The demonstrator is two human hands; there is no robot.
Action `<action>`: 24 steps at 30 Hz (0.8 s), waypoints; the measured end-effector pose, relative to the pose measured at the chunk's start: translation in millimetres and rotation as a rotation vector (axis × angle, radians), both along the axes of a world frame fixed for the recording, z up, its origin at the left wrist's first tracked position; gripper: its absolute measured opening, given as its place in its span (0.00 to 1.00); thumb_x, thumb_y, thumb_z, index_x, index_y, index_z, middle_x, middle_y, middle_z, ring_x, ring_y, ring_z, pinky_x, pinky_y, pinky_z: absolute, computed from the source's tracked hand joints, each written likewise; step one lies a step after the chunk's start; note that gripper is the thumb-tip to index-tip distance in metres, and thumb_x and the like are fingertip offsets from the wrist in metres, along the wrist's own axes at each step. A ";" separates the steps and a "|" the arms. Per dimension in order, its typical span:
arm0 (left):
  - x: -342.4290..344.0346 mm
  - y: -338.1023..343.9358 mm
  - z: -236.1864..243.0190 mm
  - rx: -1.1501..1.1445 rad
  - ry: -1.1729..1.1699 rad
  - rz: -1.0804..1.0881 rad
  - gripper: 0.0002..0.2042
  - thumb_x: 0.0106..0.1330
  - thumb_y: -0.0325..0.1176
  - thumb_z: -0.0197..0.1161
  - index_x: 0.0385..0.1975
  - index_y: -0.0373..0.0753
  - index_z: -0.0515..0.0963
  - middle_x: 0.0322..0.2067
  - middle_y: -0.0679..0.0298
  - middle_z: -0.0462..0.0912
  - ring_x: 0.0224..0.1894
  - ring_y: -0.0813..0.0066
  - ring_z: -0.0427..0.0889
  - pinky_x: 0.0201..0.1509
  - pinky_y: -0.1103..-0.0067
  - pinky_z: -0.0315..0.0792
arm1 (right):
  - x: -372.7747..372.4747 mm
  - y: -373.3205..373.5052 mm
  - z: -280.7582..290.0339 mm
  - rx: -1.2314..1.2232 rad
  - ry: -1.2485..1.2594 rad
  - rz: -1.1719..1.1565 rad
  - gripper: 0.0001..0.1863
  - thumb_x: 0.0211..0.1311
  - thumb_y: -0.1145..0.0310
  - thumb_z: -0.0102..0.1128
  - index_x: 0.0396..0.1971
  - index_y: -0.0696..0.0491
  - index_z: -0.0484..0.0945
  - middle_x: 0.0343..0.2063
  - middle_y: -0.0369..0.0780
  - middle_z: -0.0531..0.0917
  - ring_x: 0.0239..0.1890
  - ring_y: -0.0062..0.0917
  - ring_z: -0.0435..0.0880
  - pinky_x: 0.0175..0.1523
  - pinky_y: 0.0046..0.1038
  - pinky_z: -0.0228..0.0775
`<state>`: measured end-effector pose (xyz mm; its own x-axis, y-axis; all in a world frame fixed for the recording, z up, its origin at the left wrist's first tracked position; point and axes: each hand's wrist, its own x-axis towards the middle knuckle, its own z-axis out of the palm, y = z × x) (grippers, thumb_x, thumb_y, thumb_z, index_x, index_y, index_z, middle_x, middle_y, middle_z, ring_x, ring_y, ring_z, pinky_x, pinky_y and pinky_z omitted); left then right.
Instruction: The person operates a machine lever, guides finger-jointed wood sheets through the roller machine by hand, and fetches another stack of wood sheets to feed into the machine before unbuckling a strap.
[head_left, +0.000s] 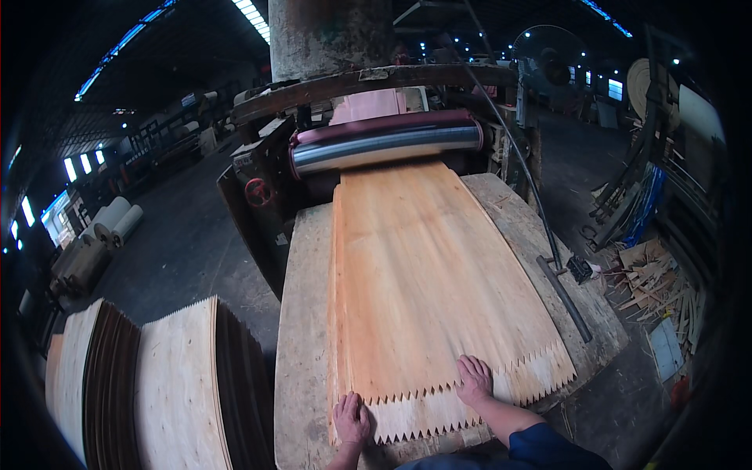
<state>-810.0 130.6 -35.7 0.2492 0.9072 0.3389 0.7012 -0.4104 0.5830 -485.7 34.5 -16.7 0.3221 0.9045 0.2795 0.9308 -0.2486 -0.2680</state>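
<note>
Long pale wood veneer sheets (423, 290) lie stacked in front of me with zigzag-cut near ends. The top one sits farther forward, so a lighter toothed strip of the sheet below (423, 413) shows. At the near left corner, my left hand (352, 421) rests against the veneer edge with its fingers forward. My right hand (475, 381) lies on the top sheet at its toothed end, fingers slightly bent and pressed to the wood. Ahead, the far end of the veneer meets a shiny metal roller (384, 149) on a machine.
A worn board table (301, 313) carries the stack. On its right lies a dark metal bar (565, 301). Upright veneer stacks (176, 376) stand at the lower left. A red handwheel (258, 192) is on the machine's left side. Wood scraps (662, 282) litter the right floor.
</note>
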 end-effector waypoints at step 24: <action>0.9 -0.1 1.3 0.029 -0.017 0.005 0.19 0.61 0.35 0.59 0.53 0.41 0.76 0.56 0.59 0.76 0.62 0.55 0.69 0.67 0.63 0.57 | 1.0 0.1 -2.6 0.031 0.018 0.009 0.36 0.43 0.63 0.68 0.57 0.50 0.68 0.62 0.37 0.67 0.67 0.31 0.60 0.71 0.38 0.46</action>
